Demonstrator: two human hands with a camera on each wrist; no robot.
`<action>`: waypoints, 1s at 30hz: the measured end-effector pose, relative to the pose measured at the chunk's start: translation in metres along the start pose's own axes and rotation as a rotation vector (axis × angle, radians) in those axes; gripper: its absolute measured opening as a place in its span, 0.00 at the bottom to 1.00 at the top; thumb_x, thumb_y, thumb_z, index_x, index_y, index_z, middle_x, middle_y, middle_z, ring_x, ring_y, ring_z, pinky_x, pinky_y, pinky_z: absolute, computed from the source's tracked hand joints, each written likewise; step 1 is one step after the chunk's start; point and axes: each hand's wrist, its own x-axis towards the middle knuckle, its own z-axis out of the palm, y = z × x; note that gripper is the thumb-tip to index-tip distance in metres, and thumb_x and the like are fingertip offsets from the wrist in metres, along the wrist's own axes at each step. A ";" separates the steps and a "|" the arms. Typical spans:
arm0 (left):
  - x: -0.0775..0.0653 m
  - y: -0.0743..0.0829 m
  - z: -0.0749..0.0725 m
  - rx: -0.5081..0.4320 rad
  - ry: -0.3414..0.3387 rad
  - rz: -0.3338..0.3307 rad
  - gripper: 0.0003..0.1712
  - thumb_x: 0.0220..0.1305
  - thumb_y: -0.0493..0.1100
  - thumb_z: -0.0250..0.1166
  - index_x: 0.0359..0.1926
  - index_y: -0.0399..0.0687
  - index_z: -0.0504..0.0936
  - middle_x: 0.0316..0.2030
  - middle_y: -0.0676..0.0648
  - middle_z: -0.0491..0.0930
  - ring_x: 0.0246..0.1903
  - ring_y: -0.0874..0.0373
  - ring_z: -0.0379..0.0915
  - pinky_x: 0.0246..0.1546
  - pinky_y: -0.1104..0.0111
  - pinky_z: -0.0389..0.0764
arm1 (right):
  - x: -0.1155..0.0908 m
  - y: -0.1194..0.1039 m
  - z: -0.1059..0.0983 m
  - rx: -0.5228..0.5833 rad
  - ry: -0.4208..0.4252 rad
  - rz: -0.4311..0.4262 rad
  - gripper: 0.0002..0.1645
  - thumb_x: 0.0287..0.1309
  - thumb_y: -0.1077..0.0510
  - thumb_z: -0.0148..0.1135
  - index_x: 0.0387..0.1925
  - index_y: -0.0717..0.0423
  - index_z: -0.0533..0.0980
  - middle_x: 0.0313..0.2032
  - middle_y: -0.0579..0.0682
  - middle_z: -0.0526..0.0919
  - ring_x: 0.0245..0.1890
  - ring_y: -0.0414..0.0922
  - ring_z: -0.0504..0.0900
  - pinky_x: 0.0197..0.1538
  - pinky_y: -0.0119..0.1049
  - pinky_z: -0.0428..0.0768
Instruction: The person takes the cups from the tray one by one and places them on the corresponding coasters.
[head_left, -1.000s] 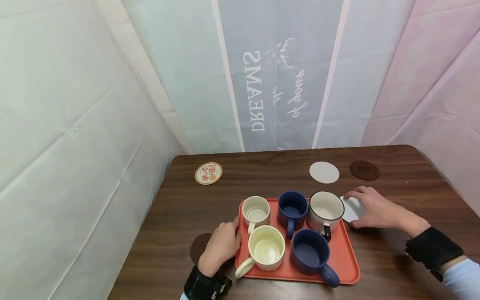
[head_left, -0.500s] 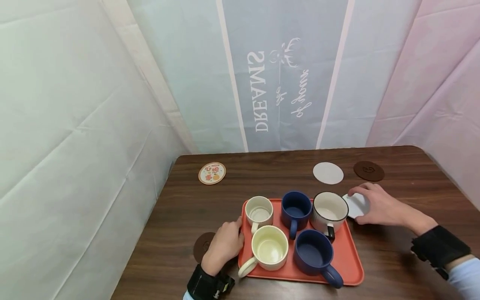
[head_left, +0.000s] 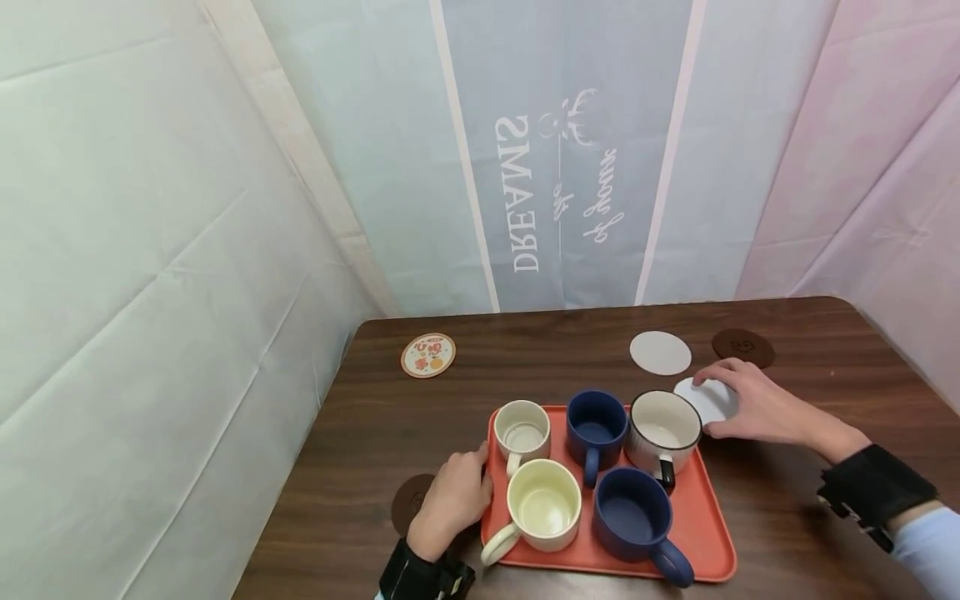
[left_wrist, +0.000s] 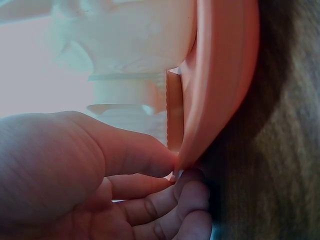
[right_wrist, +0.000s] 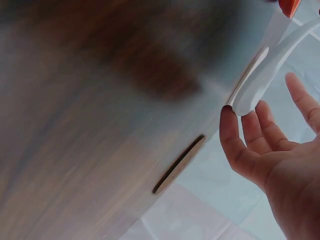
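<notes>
An orange-red tray [head_left: 708,537] bears several mugs. My left hand [head_left: 456,493] grips its left rim; in the left wrist view the thumb [left_wrist: 145,155] presses the inner side and curled fingers lie against the outside. On the tray stand a small cream mug [head_left: 522,432], a pale yellow mug [head_left: 543,507], two navy mugs, one behind [head_left: 597,427] and one in front [head_left: 633,517], and a white mug [head_left: 664,429] with a black rim. Beyond its right back corner my right hand [head_left: 761,406] holds a white round coaster [head_left: 699,398] between thumb and fingers.
Another white coaster [head_left: 660,353] and a dark brown coaster [head_left: 742,347] lie near the table's back edge. A patterned coaster [head_left: 428,356] lies at the back left. Beside the left hand is a partly covered brown coaster [head_left: 409,502]. Fabric hangs behind the wooden table [head_left: 330,467].
My right hand has moved away from me with the white coaster, towards the coasters at the back. The left hand stays on the tray rim. The head view has shifted slightly.
</notes>
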 end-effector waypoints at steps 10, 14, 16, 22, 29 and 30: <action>0.002 -0.002 0.000 0.009 -0.008 -0.020 0.22 0.72 0.34 0.64 0.64 0.32 0.79 0.26 0.49 0.77 0.22 0.62 0.74 0.23 0.67 0.75 | 0.047 0.000 0.015 0.080 -0.051 -0.050 0.35 0.42 0.46 0.86 0.51 0.52 0.81 0.55 0.65 0.76 0.54 0.63 0.74 0.49 0.62 0.74; 0.004 -0.003 0.001 0.011 -0.007 -0.009 0.18 0.72 0.35 0.64 0.60 0.34 0.81 0.25 0.50 0.77 0.23 0.62 0.74 0.24 0.67 0.75 | 0.066 0.000 0.021 0.115 -0.081 -0.056 0.34 0.44 0.46 0.87 0.52 0.52 0.81 0.57 0.64 0.75 0.56 0.62 0.73 0.51 0.61 0.74; 0.005 -0.003 0.002 0.004 -0.005 -0.005 0.17 0.72 0.35 0.63 0.59 0.36 0.81 0.24 0.51 0.75 0.22 0.62 0.73 0.24 0.67 0.75 | 0.076 -0.002 0.025 0.126 -0.089 -0.077 0.34 0.46 0.48 0.86 0.52 0.53 0.81 0.57 0.63 0.74 0.56 0.62 0.73 0.51 0.59 0.75; 0.007 -0.003 0.001 0.004 0.012 0.003 0.18 0.72 0.35 0.63 0.60 0.36 0.81 0.23 0.52 0.74 0.22 0.62 0.73 0.24 0.67 0.75 | 0.105 -0.006 0.039 0.108 -0.106 -0.146 0.32 0.47 0.46 0.85 0.50 0.53 0.82 0.56 0.62 0.75 0.53 0.60 0.76 0.48 0.54 0.78; 0.004 -0.005 0.003 0.002 0.006 0.001 0.18 0.73 0.35 0.64 0.61 0.35 0.81 0.23 0.53 0.75 0.22 0.64 0.73 0.23 0.68 0.74 | 0.118 -0.010 0.054 0.115 -0.197 -0.171 0.31 0.47 0.44 0.86 0.51 0.51 0.83 0.56 0.58 0.75 0.51 0.56 0.78 0.51 0.54 0.80; 0.003 -0.005 0.003 0.005 0.005 0.002 0.19 0.73 0.35 0.64 0.62 0.34 0.81 0.22 0.53 0.74 0.21 0.64 0.73 0.23 0.68 0.74 | 0.119 -0.011 0.056 0.115 -0.205 -0.179 0.31 0.48 0.45 0.86 0.50 0.51 0.83 0.56 0.57 0.75 0.51 0.56 0.78 0.51 0.55 0.80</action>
